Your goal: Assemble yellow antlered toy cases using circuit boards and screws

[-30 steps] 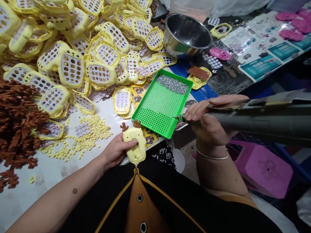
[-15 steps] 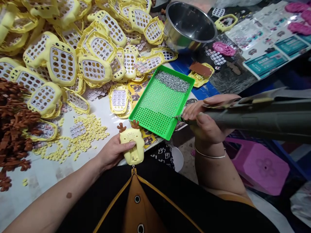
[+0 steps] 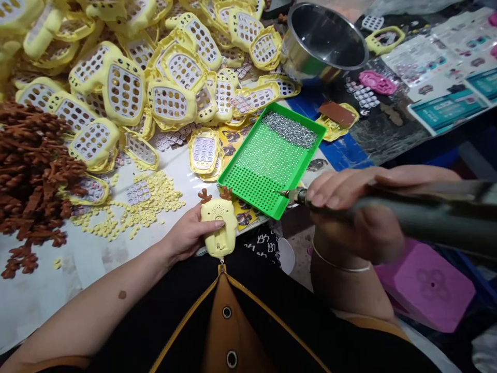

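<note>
Beside the perforated tray [image 3: 260, 173], left grip [image 3: 190, 232] clasps a smooth rounded casing [image 3: 220, 207], right grip [image 3: 349, 233] a cylindrical driver [image 3: 430, 210].

The left forearm [image 3: 130, 290] slanted in from the lower left, its left hand [image 3: 192, 231] gripping, thumb [image 3: 213, 226] laid flat. The right hand [image 3: 349, 207] gripped too, fingers [image 3: 330, 191] curled, partly blurred.
</note>
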Available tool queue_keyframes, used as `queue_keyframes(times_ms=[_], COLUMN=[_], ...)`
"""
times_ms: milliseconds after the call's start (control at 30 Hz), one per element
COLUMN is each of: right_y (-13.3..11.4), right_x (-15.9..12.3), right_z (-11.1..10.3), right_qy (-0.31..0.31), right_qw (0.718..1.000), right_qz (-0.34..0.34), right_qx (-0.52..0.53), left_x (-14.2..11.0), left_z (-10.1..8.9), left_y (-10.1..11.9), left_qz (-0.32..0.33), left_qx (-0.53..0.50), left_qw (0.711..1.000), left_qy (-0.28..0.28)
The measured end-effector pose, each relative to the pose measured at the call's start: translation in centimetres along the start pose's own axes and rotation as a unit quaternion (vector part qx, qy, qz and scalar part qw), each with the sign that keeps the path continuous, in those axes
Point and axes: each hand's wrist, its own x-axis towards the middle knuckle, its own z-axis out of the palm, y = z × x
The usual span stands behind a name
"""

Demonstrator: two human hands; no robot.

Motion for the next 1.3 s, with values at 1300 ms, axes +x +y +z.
queue_keyframes(times_ms=[1300], right_y=[-0.8], right_x=[-1.5], right_z=[4.1], right_qy=[-0.132], right_qw=[0.985], right_qz=[-0.087], right_qx=[0.070], left_x=[-0.3], left_z=[-0.2], left_y=[-0.6], left_qz=[0.007], left_qx=[-0.002], left_qw=[1.000], left_qy=[0.002])
